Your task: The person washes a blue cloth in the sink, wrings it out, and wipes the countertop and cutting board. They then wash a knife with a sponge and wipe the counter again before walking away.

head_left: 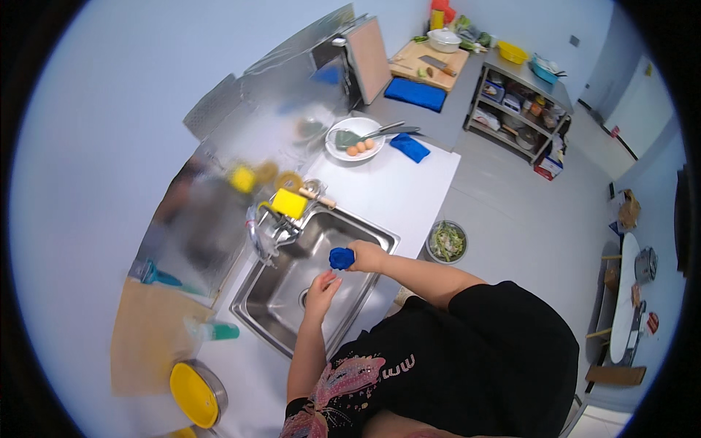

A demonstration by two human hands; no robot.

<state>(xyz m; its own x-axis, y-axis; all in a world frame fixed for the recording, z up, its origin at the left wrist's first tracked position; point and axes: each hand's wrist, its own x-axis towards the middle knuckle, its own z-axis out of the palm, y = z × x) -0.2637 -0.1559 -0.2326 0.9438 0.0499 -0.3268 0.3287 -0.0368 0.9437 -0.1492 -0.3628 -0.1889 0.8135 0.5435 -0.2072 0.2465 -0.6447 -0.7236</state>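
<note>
My right hand (366,256) grips a bunched blue cloth (342,258) above the stainless steel sink (268,295). Just below the cloth in the picture, my left hand (322,294) is over the basin with its fingers slightly apart and nothing in them. A small gap shows between its fingertips and the cloth. The drain (304,298) is partly hidden behind the left hand. At the sink's back rim stands the metal faucet (286,232), and a yellow sponge (289,203) sits beside it.
Beyond the sink, a white bowl (335,150) holds eggs and utensils, near a folded blue cloth (409,148). A knife (438,64) lies on a wooden cutting board (408,57). A yellow basin (191,395) and green bottle (223,330) stand nearby. A bin (446,242) of vegetable scraps is on the floor.
</note>
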